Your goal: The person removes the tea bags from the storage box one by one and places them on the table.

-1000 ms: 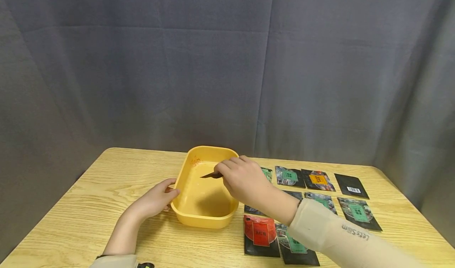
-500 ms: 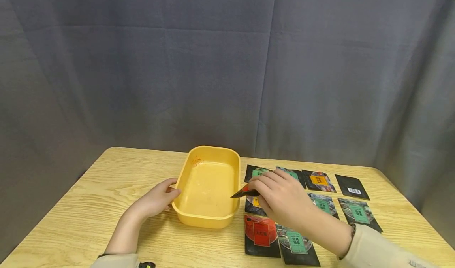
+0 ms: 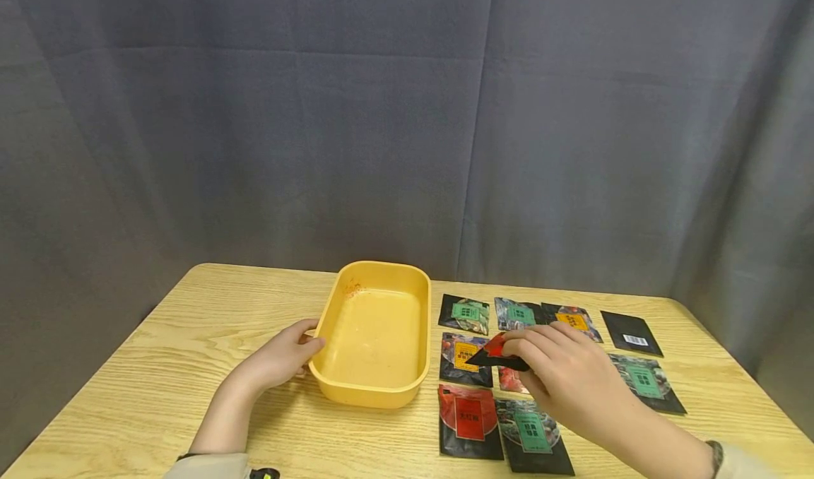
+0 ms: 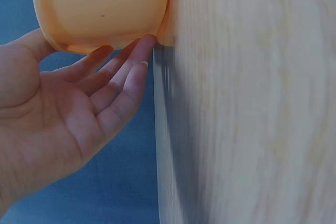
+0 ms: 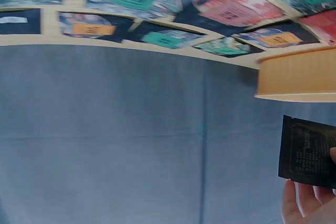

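Observation:
A yellow plastic basin (image 3: pixel 375 394) stands on the table, with red specks inside its far left corner. My left hand (image 3: pixel 280 359) holds its left rim, thumb over the edge and fingers against the outside wall; the left wrist view shows those fingers (image 4: pixel 121 87) under the basin's side. To the right of the basin, my right hand (image 3: pixel 572 373) pinches a small black and red foil packet (image 3: pixel 498 352) above the laid-out packets. In the right wrist view, the packet's dark printed back (image 5: pixel 307 153) shows between thumb and fingers. Inside the basin I see no packet.
Several flat packets lie in rows right of the basin, including a red one (image 3: pixel 470 422), a green-labelled one (image 3: pixel 534 433), an orange-labelled one (image 3: pixel 466 359) and a black one with a barcode (image 3: pixel 632 333). My right hand partly covers the middle row. A grey curtain (image 3: pixel 381 126) hangs behind the table.
My right hand has moved right and nearer, carrying the packet from over the basin to above the middle row of packets. My left hand and the basin have stayed put.

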A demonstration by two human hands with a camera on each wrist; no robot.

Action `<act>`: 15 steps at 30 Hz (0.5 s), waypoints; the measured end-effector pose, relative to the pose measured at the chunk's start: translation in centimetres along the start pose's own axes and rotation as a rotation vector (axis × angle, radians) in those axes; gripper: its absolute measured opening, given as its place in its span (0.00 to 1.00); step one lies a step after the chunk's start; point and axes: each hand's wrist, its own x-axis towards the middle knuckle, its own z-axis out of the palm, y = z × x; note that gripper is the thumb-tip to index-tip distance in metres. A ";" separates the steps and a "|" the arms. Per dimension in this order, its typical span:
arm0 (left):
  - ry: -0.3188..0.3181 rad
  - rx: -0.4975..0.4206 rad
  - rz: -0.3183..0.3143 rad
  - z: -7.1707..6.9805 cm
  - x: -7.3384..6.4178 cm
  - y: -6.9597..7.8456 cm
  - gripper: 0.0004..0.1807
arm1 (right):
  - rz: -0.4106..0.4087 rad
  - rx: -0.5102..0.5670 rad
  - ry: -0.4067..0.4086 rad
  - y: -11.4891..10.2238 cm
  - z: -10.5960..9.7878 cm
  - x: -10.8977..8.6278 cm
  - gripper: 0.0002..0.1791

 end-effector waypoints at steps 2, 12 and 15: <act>-0.001 0.000 0.000 0.0 0.0 0.0 0.28 | 0.011 -0.012 0.004 0.5 -0.4 -0.7 0.26; -0.004 0.005 -0.002 0.0 0.0 -0.1 0.28 | 0.039 -0.054 0.001 2.8 -2.1 -3.6 0.23; -0.003 0.005 -0.003 0.0 0.0 -0.1 0.28 | 0.046 -0.071 -0.002 3.1 -2.3 -4.2 0.26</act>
